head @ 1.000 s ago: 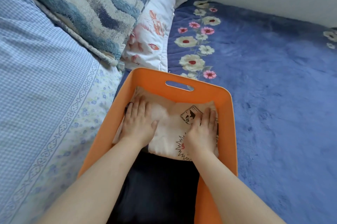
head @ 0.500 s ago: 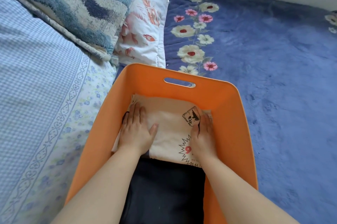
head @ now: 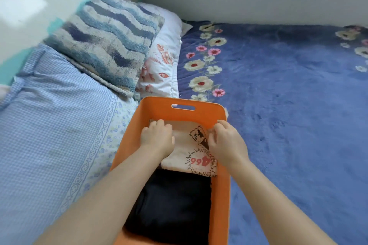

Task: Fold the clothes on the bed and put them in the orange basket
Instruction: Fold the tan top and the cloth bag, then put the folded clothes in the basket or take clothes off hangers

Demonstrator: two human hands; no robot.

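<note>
Two hands inside the orange basket (head: pixel 165 111) on the bed (head: pixel 288 105): left hand (head: pixel 157 137) and right hand (head: pixel 225 141) curled, fingertips bunching the cream shirt (head: pixel 196 162) beside dark folded clothes (head: pixel 171 209). Soft, light, likely to unfold; best gripped by folded edges.

cream printed shirt (head: pixel 191 145) | folded, in orange basket (head: pixel 225 185) | beside dark garment (head: pixel 171 207)
</note>
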